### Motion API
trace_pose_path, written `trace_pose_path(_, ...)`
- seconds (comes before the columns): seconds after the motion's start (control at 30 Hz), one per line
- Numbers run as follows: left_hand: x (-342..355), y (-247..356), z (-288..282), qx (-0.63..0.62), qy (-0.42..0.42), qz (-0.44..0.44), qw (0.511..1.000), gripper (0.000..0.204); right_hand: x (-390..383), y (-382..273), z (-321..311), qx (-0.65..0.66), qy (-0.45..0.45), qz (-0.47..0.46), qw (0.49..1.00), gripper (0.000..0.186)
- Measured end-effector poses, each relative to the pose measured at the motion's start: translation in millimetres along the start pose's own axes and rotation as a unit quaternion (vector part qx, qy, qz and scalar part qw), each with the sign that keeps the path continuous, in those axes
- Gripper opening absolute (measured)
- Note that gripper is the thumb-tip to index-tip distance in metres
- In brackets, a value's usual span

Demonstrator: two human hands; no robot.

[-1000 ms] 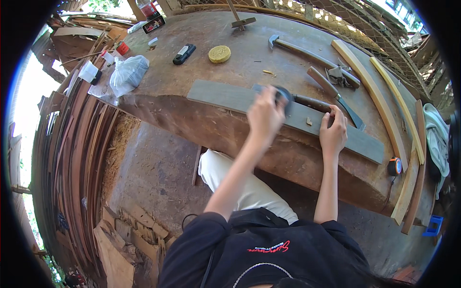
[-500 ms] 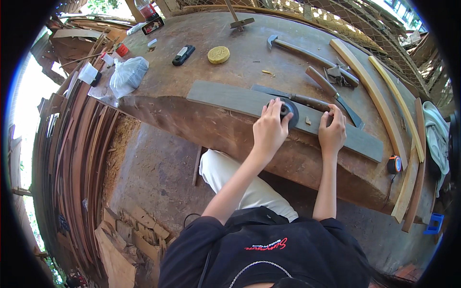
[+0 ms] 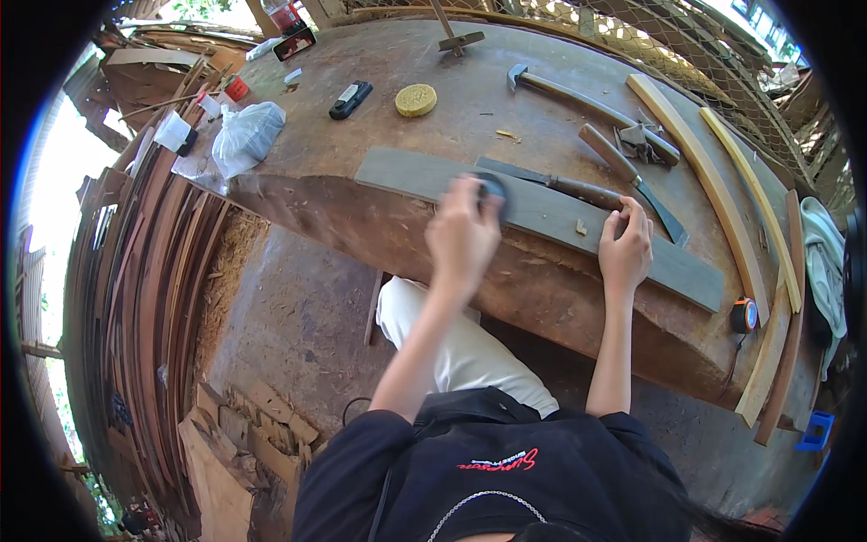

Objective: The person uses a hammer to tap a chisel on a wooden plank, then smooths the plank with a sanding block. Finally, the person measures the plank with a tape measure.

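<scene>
A long grey wooden board (image 3: 542, 217) lies along the near edge of the workbench. My left hand (image 3: 465, 235), blurred by motion, is closed on a black round disc-shaped pad (image 3: 493, 199) against the board's left half. Farther right, my right hand (image 3: 625, 248) bends its fingers over the board and grips it, close to the handle end of a flat-bladed chisel (image 3: 578, 190) lying just behind. A small pale chip (image 3: 581, 228) sits on the board between my hands.
Behind the board lie another wooden-handled blade (image 3: 614, 158), a hammer (image 3: 578, 104), a round yellow sponge-like pad (image 3: 416, 100) and a black device (image 3: 350, 100). Long wood strips (image 3: 700, 185) and a tape measure (image 3: 743, 314) are at right, a plastic bag (image 3: 248, 138) at left.
My left hand has slid the black round pad leftward along the board. My right hand stays in place on the board.
</scene>
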State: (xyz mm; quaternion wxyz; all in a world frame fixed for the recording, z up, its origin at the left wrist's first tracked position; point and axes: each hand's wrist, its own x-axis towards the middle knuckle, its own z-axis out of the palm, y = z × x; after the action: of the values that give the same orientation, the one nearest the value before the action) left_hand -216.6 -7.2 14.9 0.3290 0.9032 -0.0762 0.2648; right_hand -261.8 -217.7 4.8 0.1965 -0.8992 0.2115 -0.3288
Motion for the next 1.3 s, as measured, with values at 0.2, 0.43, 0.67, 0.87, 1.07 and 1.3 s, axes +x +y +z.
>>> trace_pose_path(0.2, 39, -8, 22, 0.014, -0.015, -0.018, 1.000, 0.037, 1, 1, 0, 0.024, -0.009, 0.004, 1.000, 0.022)
trace_pose_path(0.43, 70, -85, -20, 0.195, 0.091, -0.126, 0.968, 0.034, 0, -2, 3, 0.015, 0.004, 0.001, 1.000, 0.022)
trace_pose_path(0.67, -14, 35, 43, 0.008, 0.058, 0.116, 0.992, 0.037, 0, -3, 1, 0.025, -0.009, 0.014, 1.000, 0.024)
trace_pose_path(0.87, 73, -61, -9, 0.092, -0.002, -0.111, 0.990, 0.033, 0, 0, -1, 0.017, 0.002, 0.012, 1.000, 0.023)
trace_pose_path(1.07, 68, -68, -18, 0.162, 0.031, -0.135, 0.977, 0.033, -2, -4, 5, 0.011, 0.010, 0.006, 1.000, 0.021)
trace_pose_path(1.3, -5, 21, 35, -0.011, -0.010, 0.091, 0.996, 0.037, -1, -1, 2, 0.011, 0.023, -0.017, 1.000, 0.021)
